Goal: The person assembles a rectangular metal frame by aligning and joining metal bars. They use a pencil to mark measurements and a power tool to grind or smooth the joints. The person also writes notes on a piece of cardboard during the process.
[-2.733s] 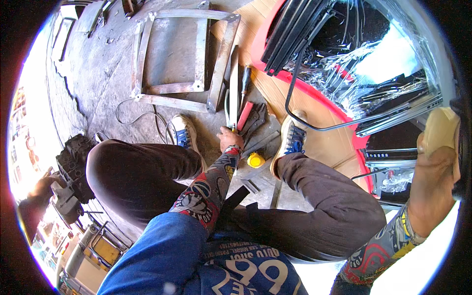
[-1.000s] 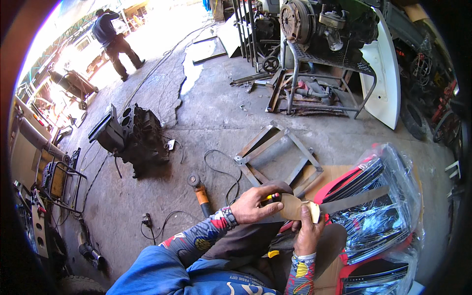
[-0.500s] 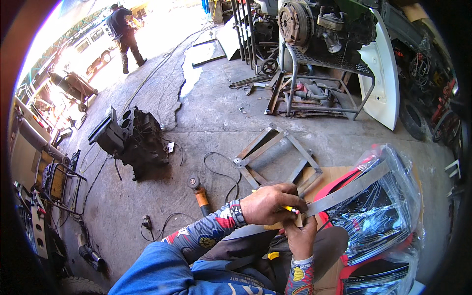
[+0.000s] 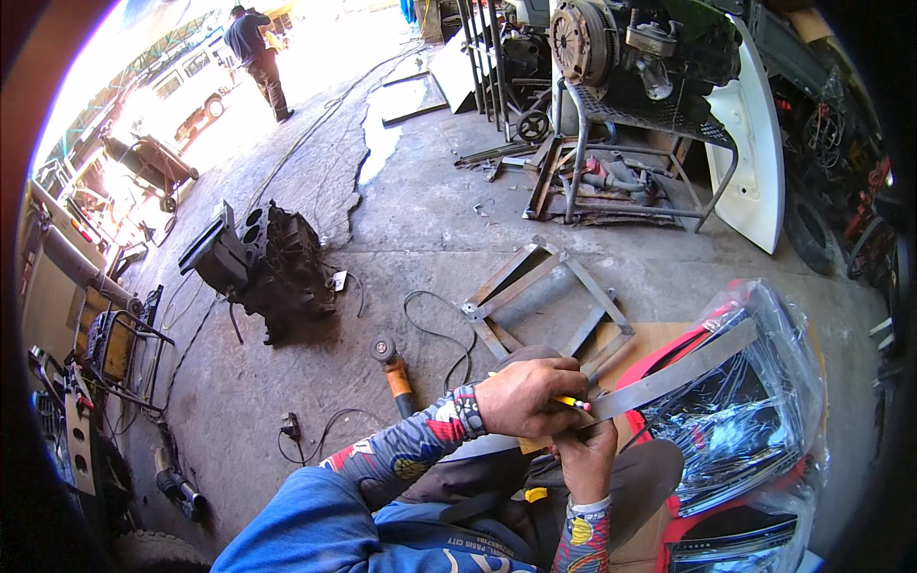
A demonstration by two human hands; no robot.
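Note:
My left hand (image 4: 523, 399) is closed around a yellow pencil (image 4: 575, 403), its pink eraser end pointing right. Just below and touching it, my right hand (image 4: 586, 456) grips the edge of a long flat metal strip (image 4: 683, 371). The strip slants across my lap and reaches up to the right, over plastic-wrapped black and red panels (image 4: 731, 411). Part of the strip and the pencil's point are hidden by my left hand. A small yellow object (image 4: 536, 495) lies by my lap, its kind unclear.
An angle grinder (image 4: 394, 374) with its cord lies on the concrete ahead. Beyond my hands sits a welded metal frame (image 4: 549, 296); an engine block (image 4: 272, 272) stands to the left. A metal stand (image 4: 650, 124) carries an engine. Another person (image 4: 256, 59) stands far back.
The view has shifted slightly, so the surroundings sit a little farther right. My left hand has lowered over the right one, covering a tan piece that showed between them. The far person's stance has changed.

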